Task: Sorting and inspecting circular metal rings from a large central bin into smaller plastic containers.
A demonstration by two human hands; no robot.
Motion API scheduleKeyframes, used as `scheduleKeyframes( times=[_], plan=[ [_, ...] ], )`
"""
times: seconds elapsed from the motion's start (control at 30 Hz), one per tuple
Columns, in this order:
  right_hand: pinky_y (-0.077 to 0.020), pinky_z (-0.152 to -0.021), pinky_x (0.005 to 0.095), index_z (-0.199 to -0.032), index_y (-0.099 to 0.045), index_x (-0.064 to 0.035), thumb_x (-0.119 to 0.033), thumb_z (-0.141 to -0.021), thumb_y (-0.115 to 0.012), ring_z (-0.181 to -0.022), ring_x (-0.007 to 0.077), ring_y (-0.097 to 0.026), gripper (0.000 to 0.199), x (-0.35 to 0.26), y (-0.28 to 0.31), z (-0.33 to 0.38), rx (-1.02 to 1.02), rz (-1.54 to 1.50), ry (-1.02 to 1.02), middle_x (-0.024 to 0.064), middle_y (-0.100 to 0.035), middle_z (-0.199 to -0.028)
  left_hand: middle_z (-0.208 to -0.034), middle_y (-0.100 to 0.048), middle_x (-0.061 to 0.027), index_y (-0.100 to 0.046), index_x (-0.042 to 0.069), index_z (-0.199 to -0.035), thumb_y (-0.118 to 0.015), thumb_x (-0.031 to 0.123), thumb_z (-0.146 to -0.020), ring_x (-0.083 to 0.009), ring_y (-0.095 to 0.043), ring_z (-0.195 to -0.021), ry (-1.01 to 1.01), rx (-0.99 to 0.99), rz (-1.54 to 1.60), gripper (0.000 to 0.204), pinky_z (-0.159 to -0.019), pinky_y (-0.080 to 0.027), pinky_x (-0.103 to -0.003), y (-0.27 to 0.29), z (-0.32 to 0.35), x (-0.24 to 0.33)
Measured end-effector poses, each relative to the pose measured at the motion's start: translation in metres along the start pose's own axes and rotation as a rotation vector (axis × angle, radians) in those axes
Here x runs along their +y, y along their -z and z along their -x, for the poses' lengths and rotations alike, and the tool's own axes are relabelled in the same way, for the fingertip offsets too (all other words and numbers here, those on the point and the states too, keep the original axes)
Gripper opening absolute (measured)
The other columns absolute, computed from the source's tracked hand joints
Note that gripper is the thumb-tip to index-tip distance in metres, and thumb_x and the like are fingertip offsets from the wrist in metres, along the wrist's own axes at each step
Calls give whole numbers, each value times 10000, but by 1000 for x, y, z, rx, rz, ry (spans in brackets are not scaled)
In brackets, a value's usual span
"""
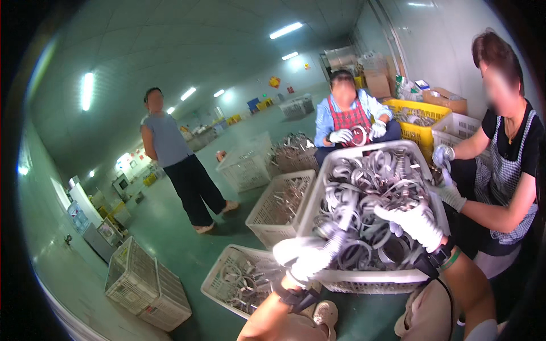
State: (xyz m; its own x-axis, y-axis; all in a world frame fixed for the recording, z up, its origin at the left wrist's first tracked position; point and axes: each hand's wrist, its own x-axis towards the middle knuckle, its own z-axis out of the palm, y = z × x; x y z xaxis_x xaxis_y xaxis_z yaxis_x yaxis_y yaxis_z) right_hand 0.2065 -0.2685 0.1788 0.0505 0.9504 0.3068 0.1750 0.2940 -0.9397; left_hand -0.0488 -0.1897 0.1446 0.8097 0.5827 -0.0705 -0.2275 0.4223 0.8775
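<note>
A large white plastic crate (310, 213) stands right before me, heaped with grey metal rings (352, 250). My left hand (307, 258), in a white glove, is over its near left edge and smeared by motion. A pale grey blurred streak runs from its fingers toward the heap, so whether it holds something cannot be made out. My right hand (418, 226), also gloved in white, is over the right side of the rings. Its fingers reach out to the left, apart from the thumb, and no held thing shows. Both wrists wear dark bands.
Smaller white crates (276, 236) with metal parts stand left of the large one. One seated person in a red checked apron (350, 118) holds a ring (359, 135) across from me. Another person (512, 170) sits at right. A third (176, 142) stands left. A yellow crate (418, 132) stands behind.
</note>
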Motion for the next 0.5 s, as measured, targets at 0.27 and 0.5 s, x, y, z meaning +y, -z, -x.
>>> scheduleKeyframes(
  times=[0.27,0.5],
  plan=[
    [-502,-744,323,-1065,-590,-13,-43,-886,-567,-867,212,-644,184,87,0,2,-109,223,197,115,-662,-911,-697,-463,50,-491,65,-1232,-541,311,-960,-24,-341,-482,-455,442,-254,371,-432,-287,-164,18,6,-5],
    [-487,-680,442,-1010,-622,-86,-239,-837,-611,-776,345,-619,231,96,7,-2,-102,737,423,128,-632,-872,-691,-495,52,-490,62,-1242,-530,394,-953,-26,-336,-451,-409,413,-261,442,-395,-276,-175,11,-2,-12]
  ],
)
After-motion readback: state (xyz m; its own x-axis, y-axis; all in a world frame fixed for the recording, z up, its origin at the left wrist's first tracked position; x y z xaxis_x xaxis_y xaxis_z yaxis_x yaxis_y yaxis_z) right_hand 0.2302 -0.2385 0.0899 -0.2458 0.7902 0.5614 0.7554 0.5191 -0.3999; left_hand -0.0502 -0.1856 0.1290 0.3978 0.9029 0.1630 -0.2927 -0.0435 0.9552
